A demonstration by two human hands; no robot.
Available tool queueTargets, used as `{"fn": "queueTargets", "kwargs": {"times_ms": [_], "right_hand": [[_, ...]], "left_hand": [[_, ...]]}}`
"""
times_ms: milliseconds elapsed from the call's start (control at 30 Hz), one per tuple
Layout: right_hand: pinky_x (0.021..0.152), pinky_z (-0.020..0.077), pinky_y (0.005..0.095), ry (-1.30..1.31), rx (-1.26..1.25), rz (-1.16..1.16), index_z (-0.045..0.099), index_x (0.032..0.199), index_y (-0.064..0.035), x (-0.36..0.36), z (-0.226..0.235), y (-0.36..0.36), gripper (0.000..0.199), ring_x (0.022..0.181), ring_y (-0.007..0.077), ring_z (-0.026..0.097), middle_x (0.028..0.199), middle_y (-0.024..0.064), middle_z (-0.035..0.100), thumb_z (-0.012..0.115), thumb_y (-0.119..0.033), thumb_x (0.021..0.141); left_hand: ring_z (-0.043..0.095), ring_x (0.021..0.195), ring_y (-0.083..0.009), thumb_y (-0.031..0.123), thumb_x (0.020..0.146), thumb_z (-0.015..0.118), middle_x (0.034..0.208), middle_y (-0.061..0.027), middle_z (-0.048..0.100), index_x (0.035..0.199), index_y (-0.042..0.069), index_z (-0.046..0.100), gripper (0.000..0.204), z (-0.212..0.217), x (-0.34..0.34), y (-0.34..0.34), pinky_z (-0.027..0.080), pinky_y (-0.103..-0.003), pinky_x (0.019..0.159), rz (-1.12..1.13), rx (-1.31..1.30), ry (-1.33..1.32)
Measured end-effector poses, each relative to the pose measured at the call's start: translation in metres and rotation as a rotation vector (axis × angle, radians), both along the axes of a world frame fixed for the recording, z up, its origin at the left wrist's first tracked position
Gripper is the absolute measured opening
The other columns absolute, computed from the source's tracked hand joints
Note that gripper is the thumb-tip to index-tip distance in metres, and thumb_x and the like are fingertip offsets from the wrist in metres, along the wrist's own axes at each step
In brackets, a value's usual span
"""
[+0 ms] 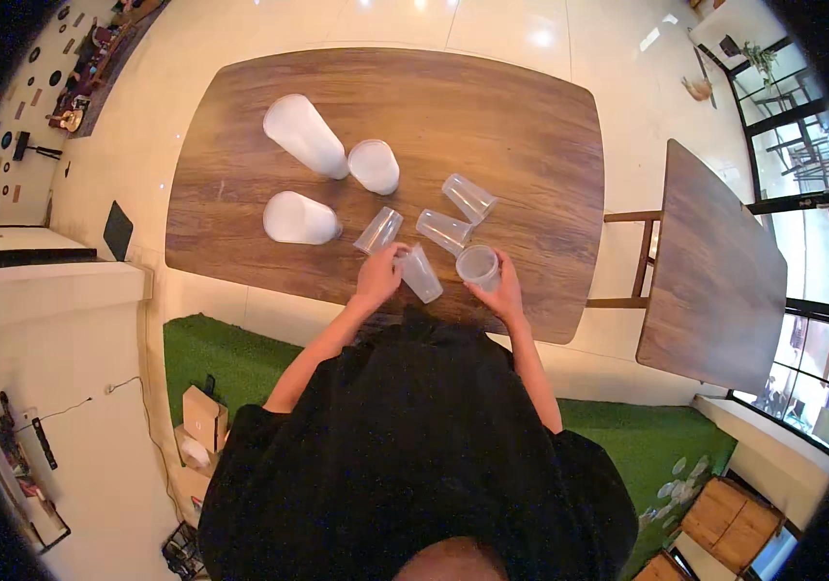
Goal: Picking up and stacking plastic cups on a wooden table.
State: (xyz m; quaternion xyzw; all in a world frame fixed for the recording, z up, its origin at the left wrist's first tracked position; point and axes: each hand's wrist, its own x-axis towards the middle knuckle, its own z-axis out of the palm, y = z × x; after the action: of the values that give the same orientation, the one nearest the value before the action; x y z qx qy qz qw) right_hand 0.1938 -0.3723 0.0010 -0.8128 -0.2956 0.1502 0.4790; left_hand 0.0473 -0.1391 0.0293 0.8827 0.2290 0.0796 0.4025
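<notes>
Clear cups [420, 272] (plastic), wood table [530, 126], tile floor [240, 29], green turf [203, 344]

**What you cannot make out from the head view**

Your left hand [378, 274] covers the base of the clear cup [421, 274] it touches, so you cannot tell how firmly the fingers close on it. Your right hand [503, 287] wraps the far side of the upright clear cup [478, 265]; its lower wall is hidden behind the fingers. Your black shirt [414, 445] hides the near edge of the wooden table [530, 126] and both your elbows. The items on the wall shelf [75, 87] at upper left are too small and bent to identify. The side table [714, 271] blurs toward the rim.
</notes>
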Motion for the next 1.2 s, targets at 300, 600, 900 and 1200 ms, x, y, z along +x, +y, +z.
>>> {"fn": "queueTargets", "kwargs": {"times_ms": [300,600,900,1200], "right_hand": [[0.094,0.0429,0.0354,-0.020,0.008,0.020,0.039,0.128,-0.0002,0.004,0.000,-0.005,0.080,0.111,0.0246,0.053,0.120,0.0161,0.053,0.082,-0.023,0.064],[0.099,0.0396,0.0363,0.105,0.134,0.087,0.039,0.128,-0.0003,0.003,0.053,0.022,0.084,0.117,0.0268,0.049,0.122,0.0165,0.051,0.084,-0.025,0.062],[0.102,0.0359,0.0352,0.598,0.229,0.383,0.037,0.129,-0.0034,-0.002,0.066,0.082,0.081,0.118,0.0240,0.047,0.125,0.0156,0.048,0.082,-0.027,0.066],[0.092,0.0441,0.0355,0.578,-0.069,0.524,0.045,0.126,-0.0026,-0.017,0.097,0.095,0.074,0.108,0.0222,0.053,0.121,0.0133,0.053,0.081,-0.030,0.068]], "left_hand": [[0.059,0.082,-0.0330,0.004,0.075,0.060,0.095,-0.0127,0.053,0.105,0.016,0.058,0.032,0.011,0.018,0.007,0.049,-0.042,0.073,0.041,0.111,0.029],[0.057,0.089,-0.0236,0.019,0.074,0.072,0.108,-0.0100,0.049,0.119,0.011,0.052,0.050,0.028,0.004,0.001,0.049,-0.038,0.074,-0.039,-0.169,-0.132],[0.049,0.115,-0.0262,0.032,0.068,0.080,0.131,-0.0149,0.043,0.139,0.008,0.024,0.094,0.059,0.008,-0.025,0.042,-0.038,0.093,-0.061,-0.562,-0.143],[0.046,0.119,-0.0322,0.025,0.061,0.080,0.132,-0.0183,0.043,0.139,0.006,0.024,0.098,0.060,-0.031,0.006,0.036,-0.040,0.102,-0.251,-0.284,-0.054]]}}
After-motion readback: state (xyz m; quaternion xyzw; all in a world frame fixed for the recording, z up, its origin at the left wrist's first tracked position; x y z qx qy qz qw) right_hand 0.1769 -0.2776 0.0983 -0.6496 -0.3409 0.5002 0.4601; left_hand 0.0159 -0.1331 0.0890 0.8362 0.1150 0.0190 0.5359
